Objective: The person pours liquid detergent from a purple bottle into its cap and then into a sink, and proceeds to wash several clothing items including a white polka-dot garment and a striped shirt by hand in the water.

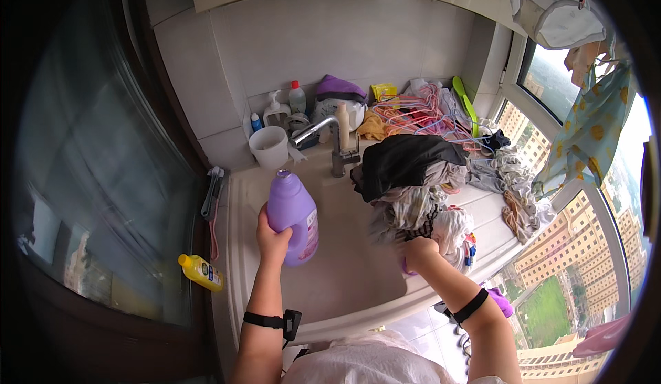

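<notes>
My left hand (273,240) grips a purple plastic detergent bottle (292,202) by its side handle. The bottle stands nearly upright over the basin of a white laundry sink (343,286), and its neck shows without a cap. At the sink's right side, my right hand (421,254) is closed around a small purple item (406,267), mostly hidden by the fingers and possibly a cap. Just beyond that hand lies a heap of laundry (413,211), with a black garment (413,163) on top and white and striped cloth below.
A chrome faucet (338,152) rises at the sink's back, near a white plastic tub (268,146). Tangled clothes hangers (413,113) lie behind the laundry. A yellow bottle (201,272) and brushes (213,198) line the left ledge. Patterned cloth (586,131) hangs by the right window.
</notes>
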A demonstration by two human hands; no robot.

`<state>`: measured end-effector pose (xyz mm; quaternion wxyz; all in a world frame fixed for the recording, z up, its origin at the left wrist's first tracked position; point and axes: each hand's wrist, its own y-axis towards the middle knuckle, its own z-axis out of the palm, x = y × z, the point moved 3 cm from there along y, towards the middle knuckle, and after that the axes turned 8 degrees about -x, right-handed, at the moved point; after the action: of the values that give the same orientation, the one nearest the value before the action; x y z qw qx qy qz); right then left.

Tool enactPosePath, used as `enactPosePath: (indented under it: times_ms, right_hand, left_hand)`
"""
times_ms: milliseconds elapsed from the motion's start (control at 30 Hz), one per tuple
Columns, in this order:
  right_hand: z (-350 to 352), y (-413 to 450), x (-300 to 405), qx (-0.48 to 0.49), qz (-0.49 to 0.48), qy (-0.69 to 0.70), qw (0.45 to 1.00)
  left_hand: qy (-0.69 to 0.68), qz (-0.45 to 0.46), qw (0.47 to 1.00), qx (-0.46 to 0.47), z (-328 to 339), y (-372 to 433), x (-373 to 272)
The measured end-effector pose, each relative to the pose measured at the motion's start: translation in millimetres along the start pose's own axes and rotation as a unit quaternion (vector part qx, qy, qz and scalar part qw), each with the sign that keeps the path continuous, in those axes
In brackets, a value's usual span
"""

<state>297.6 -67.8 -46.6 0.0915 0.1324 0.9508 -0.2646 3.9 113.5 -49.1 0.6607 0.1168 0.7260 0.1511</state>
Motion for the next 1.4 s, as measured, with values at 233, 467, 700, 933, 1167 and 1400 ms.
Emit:
enactPosePath:
  times_ms: [233,467,700,933,1167,1400]
  right_hand:
    - [-27,0,4,-0.14,-0.053,0.209,0.966]
    - [-48,-5,26,-0.294,-0.078,0.354,0.884]
    - [-36,-3,30,-0.258,-0.08,0.433,0.86]
    - [-20,10,19,-0.222,-0.077,0.426,0.874]
    - [-6,33,23,-0.199,-0.108,0.4,0.888]
    - [-3,62,32,-0.16,-0.104,0.381,0.905]
  left_hand:
    - [-0.284,-0.089,0.954,-0.046,-57,2,-44]
    - [-0.154,-0.12,0.98,0.021,18,-35,37]
    - [0.047,-0.057,0.995,-0.066,25,-25,40]
    - [0.228,-0.03,0.972,0.047,29,-25,-1]
    - [0.333,-0.054,0.938,0.076,35,-41,39]
    - [0.34,-0.087,0.931,0.095,70,-31,2]
